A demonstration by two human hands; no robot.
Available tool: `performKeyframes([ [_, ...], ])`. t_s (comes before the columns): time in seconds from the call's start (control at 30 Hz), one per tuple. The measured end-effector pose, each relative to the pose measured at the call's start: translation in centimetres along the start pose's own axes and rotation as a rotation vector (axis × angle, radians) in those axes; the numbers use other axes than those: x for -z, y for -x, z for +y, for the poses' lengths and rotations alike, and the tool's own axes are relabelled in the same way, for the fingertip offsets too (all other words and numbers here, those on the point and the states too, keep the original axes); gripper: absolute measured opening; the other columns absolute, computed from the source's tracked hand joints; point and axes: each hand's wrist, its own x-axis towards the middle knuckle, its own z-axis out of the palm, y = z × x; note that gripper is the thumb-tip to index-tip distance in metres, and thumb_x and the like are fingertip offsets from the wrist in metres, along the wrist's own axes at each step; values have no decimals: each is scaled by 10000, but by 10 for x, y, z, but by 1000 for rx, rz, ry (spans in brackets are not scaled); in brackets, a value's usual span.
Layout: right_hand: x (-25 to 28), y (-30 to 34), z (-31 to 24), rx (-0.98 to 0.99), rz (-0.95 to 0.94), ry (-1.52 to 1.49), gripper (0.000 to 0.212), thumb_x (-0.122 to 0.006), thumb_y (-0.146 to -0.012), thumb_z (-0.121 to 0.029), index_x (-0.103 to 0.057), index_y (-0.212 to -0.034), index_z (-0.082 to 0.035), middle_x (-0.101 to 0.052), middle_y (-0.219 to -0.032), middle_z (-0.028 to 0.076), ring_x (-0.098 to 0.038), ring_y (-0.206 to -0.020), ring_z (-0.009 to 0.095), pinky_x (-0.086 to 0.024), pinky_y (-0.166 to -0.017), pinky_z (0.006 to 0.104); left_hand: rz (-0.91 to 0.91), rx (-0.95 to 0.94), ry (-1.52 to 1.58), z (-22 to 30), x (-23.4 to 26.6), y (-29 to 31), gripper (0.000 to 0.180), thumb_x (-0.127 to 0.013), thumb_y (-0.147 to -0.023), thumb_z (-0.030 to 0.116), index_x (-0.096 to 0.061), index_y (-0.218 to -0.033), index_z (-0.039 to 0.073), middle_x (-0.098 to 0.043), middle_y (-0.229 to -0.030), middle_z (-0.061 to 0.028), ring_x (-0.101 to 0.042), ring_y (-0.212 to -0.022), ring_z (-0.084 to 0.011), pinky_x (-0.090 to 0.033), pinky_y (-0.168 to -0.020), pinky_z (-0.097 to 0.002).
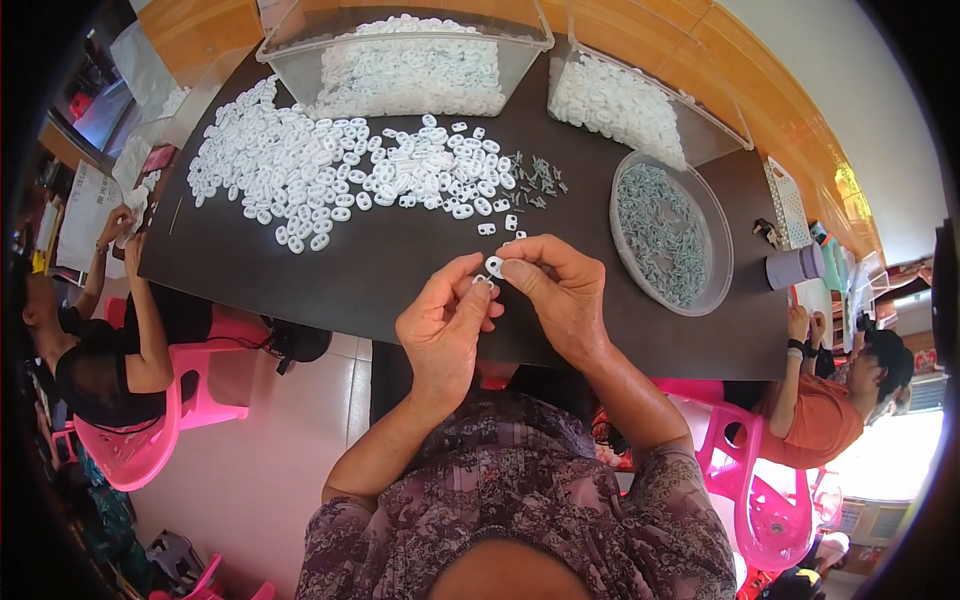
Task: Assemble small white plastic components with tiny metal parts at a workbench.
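Both hands meet just above the near part of the dark table. My left hand (448, 310) pinches a small white plastic piece (483, 281) between thumb and fingers. Against it, my right hand (556, 290) grips a white oval plastic piece (494, 266) with a dark hole, between thumb and forefinger. The two pieces touch or nearly touch; I cannot tell whether they are joined. Beyond the hands lie a wide heap of white oval two-holed pieces (290, 165) and a small scatter of grey screws (541, 177).
A clear bin (405, 50) of white pieces stands at the back, and a second clear bin (620, 105) to its right. Right of my hands is a round tub (722, 255) full of screws, then a purple cup (793, 268). People sit at both sides on pink chairs (190, 400).
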Motion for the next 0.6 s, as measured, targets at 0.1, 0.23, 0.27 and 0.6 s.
performKeyframes([
  [0.1, 0, 0, 1, -24, 5, -42, 114, -578, -846, 29, -635, -945, 31, -641, -855, 34, -573, -783, 73, -462, -730, 220, 2, -2, -8, 0, 0, -1, 252, -572, -875, 3, -570, -1123, -43, -624, -807, -91, -602, -648, -127, -495, -551, -228],
  [0.23, 2, 0, 7, -16, -17, 54, 104, -580, -846, 27, -642, -929, 29, -638, -850, 31, -569, -785, 71, -458, -724, 219, 19, 12, 2, -1, -1, -1, 253, -571, -876, 3, -569, -1125, -43, -622, -808, -89, -601, -648, -126, -495, -551, -227],
  [0.27, 1, 0, 7, -16, -17, 54, 104, -580, -846, 27, -642, -929, 29, -638, -850, 31, -569, -785, 71, -458, -724, 219, 16, 12, 15, -1, -2, -1, 253, -570, -876, 2, -569, -1125, -43, -621, -809, -87, -601, -649, -126, -495, -551, -226],
  [0.6, 0, 2, 10, 126, -15, 170, 168, -608, -777, 34, -644, -932, -21, -574, -799, 47, -539, -714, 123, -445, -625, 240, -8, 26, 112, -6, -1, -7, 233, -565, -874, -7, -575, -1099, -65, -622, -808, -94, -600, -656, -137, -495, -553, -239],
])
